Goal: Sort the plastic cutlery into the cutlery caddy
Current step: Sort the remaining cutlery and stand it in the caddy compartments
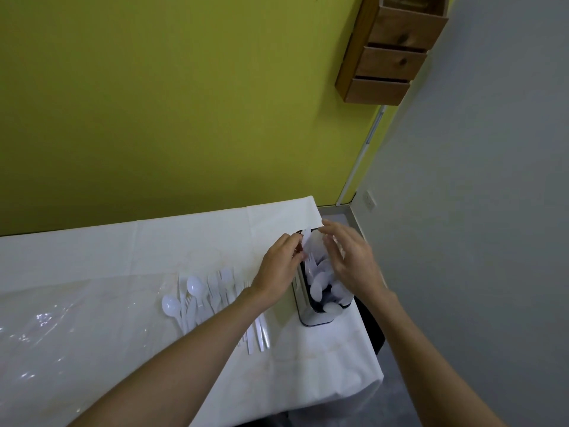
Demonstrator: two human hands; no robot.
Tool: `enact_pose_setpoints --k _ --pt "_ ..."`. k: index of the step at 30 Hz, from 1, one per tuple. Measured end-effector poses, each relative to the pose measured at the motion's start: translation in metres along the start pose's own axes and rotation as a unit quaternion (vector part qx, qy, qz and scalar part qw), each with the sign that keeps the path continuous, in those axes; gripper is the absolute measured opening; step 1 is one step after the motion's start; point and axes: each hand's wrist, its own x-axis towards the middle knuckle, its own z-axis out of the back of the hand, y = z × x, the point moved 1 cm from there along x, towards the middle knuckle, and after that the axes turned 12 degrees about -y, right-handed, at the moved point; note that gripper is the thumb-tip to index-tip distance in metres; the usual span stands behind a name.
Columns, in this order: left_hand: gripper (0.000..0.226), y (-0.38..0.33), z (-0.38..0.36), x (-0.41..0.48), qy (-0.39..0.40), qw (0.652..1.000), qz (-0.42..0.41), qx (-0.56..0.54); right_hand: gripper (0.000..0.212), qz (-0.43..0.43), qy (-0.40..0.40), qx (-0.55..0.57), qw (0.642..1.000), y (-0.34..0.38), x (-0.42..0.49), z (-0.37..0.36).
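Observation:
A dark cutlery caddy (311,318) stands near the table's right edge, with white plastic spoons and forks upright inside it. My left hand (278,269) is at the caddy's left rim, fingers pinched on a white plastic knife (307,237) that sticks up over the far compartment. Over the caddy's top hovers my right hand (351,260), fingers spread and holding nothing that I can see. A loose pile of white plastic cutlery (206,298), spoons, forks and knives, lies on the table left of the caddy, partly under my left forearm.
The table (123,257) has a white cloth with a clear plastic sheet (77,318) over its left part. Its right edge drops off just past the caddy. A green wall runs behind, with a wooden drawer unit (391,53) mounted high on the right.

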Motion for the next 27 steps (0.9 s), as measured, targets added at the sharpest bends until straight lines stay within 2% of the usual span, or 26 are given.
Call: enact_pose_setpoints --k 3,5,10,14,17,21,23,25,27 --pt "0.030 0.009 0.000 -0.010 0.004 1.000 -0.015 0.023 0.050 0.052 0.061 -0.037 0.996 0.004 -0.010 -0.001" --pt "0.041 0.015 0.002 -0.015 0.001 1.000 -0.011 0.021 0.056 0.082 0.094 -0.069 0.990 0.010 -0.010 -0.003" --pt "0.041 0.024 0.010 -0.022 0.011 0.999 0.031 0.024 0.059 0.092 0.136 -0.116 0.980 0.008 -0.008 -0.011" --pt "0.038 0.033 0.018 -0.026 0.028 0.999 0.028 0.031 0.054 0.115 0.157 -0.139 0.971 0.006 -0.007 -0.012" --pt "0.037 0.040 0.024 -0.030 0.034 0.998 0.021 0.043 0.052 0.122 0.099 -0.141 0.977 0.014 -0.005 -0.016" --pt "0.033 0.060 0.036 -0.043 -0.019 0.995 0.067 0.069 0.039 0.174 -0.045 -0.062 0.982 0.047 -0.005 -0.033" --pt "0.029 0.078 0.042 -0.055 -0.049 0.989 0.111 0.090 0.035 0.186 -0.035 -0.012 0.982 0.064 -0.016 -0.051" --pt "0.027 0.096 0.049 -0.071 -0.052 0.979 0.168 0.106 0.031 0.130 0.046 -0.011 0.990 0.075 -0.037 -0.074" --pt "0.031 0.111 0.053 -0.089 -0.005 0.973 0.182 0.142 0.026 -0.025 0.159 -0.024 0.987 0.073 -0.061 -0.100"
